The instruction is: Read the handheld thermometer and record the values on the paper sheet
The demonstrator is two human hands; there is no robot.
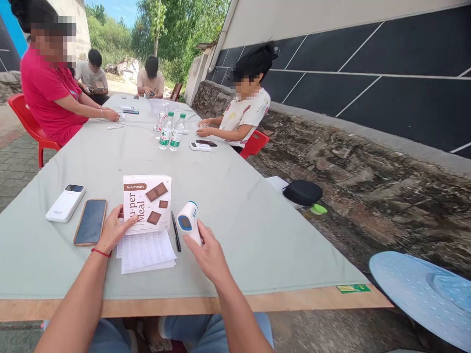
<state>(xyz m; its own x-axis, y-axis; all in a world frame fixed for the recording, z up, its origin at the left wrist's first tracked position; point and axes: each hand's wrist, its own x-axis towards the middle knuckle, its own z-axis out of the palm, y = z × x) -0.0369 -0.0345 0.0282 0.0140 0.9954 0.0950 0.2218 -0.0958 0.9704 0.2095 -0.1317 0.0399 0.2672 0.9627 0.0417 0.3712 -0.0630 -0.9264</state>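
My left hand [117,229] grips the left edge of a white chocolate box [147,203], printed with brown pieces, its thumb across the front. The box stands tilted over printed sheets of paper [147,252]. In my right hand [208,250] is a white and blue infrared thermometer [189,221], held by its handle with the small screen facing me. Between box and thermometer lies a black pen [175,231]. A phone [90,222] rests left of my left hand, and beyond it a white power bank [66,203].
Water bottles [172,131] with green caps stand mid-table. Several people sit around the long cloth-covered table [257,245], one in pink [49,86] at left, another [243,110] at right. A blue hat [423,294] and a black case [302,192] lie off the right side.
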